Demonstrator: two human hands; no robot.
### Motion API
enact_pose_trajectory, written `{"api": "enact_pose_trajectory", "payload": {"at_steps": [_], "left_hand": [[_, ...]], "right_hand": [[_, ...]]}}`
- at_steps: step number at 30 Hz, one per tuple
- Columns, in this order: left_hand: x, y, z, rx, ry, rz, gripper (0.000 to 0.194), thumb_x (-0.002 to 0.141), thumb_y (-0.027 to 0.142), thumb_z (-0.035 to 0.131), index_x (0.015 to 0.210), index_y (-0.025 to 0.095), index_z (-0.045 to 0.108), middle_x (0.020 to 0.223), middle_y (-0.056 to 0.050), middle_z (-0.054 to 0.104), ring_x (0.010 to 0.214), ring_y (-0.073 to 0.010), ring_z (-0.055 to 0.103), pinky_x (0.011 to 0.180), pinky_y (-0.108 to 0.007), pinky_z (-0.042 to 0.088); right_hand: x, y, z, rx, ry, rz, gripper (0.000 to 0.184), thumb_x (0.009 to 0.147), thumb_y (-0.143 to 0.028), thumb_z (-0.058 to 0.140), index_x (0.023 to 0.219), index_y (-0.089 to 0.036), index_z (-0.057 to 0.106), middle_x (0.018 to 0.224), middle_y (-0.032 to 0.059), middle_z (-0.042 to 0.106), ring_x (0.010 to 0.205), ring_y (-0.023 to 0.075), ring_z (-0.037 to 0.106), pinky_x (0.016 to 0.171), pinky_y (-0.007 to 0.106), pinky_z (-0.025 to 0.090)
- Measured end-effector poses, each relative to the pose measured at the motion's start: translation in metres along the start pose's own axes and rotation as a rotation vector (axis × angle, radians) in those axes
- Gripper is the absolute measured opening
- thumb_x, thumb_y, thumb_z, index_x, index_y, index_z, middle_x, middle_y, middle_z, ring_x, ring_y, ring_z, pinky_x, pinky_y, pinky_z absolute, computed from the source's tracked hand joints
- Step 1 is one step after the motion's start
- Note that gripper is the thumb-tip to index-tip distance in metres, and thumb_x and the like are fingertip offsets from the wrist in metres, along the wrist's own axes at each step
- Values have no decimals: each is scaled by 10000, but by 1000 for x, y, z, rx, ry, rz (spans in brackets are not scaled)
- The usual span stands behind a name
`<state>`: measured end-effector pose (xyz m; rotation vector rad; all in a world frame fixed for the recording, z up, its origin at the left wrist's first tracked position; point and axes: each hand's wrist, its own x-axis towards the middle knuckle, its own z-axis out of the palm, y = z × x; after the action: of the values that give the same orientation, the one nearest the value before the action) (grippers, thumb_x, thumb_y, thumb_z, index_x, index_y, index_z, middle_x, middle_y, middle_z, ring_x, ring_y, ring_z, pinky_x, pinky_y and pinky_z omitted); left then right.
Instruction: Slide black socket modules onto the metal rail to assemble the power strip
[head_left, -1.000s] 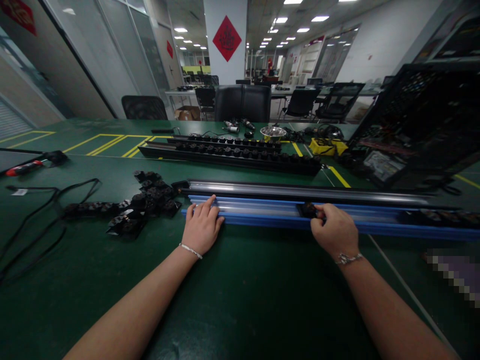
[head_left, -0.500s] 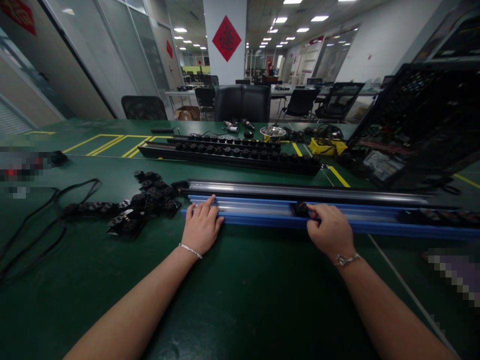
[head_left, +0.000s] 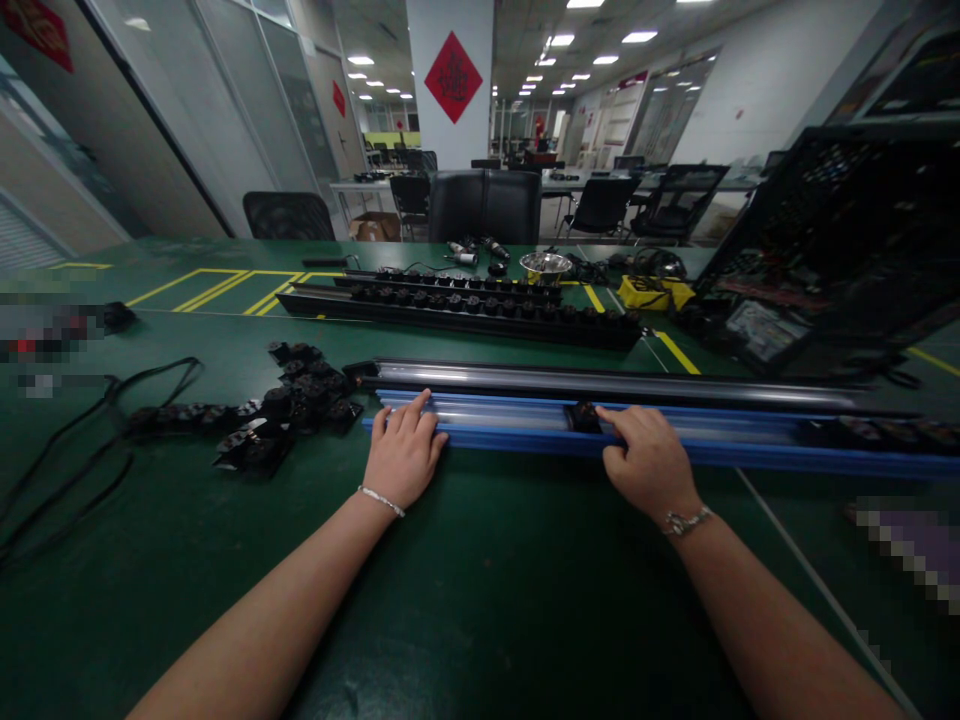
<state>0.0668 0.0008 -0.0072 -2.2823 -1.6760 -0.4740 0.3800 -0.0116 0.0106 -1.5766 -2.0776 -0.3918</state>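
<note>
A blue rail point(head_left: 510, 440) with a channel along it lies across the table before me. My left hand point(head_left: 405, 450) rests open, fingers spread, over the rail's left end. Inside the channel, near the middle, sits a small black block-shaped module point(head_left: 583, 416). The index finger of my right hand point(head_left: 649, 455) is stretched out and touches the right side of this module; its thumb is apart and the other fingers are curled. More black modules point(head_left: 862, 433) sit in the channel at the right end.
Behind the blue rail lies a black rail with a shiny channel point(head_left: 600, 380). Farther back are black rails filled with modules point(head_left: 480, 310). Loose black modules point(head_left: 300, 395) are piled left, beside a black cable point(head_left: 112, 410). A metal bowl point(head_left: 545, 264) and yellow box point(head_left: 656, 292) stand behind.
The black module has slid a little to the left along the blue rail's channel, with my right hand moving left behind it. My left hand has stayed in place.
</note>
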Motion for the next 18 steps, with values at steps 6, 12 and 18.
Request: {"api": "enact_pose_trajectory", "payload": {"at_steps": [6, 12, 18], "left_hand": [[0, 1, -1, -3, 1, -4, 283, 906, 373, 383, 1015, 203, 583, 1412, -89, 454, 1139, -274, 522, 1001, -498, 319], [0, 0, 0, 0, -1, -3, 290, 905, 376, 382, 1018, 203, 586, 1413, -92, 450, 1141, -276, 521, 1010, -499, 312], [0, 0, 1, -14, -3, -3, 312, 905, 379, 371, 1034, 202, 594, 1413, -99, 450, 1147, -281, 513, 1013, -506, 308]], "right_hand": [[0, -5, 1, 4, -21, -19, 434, 693, -88, 431, 1076, -60, 631, 818, 96, 575, 824, 218, 481, 788, 361, 427], [0, -13, 1, 16, -46, -35, 464, 702, -94, 426, 1123, -54, 616, 837, 102, 570, 840, 220, 475, 795, 369, 429], [0, -20, 1, 43, -87, -33, 497, 708, -96, 417, 1172, -56, 590, 857, 107, 567, 864, 224, 475, 819, 381, 429]]}}
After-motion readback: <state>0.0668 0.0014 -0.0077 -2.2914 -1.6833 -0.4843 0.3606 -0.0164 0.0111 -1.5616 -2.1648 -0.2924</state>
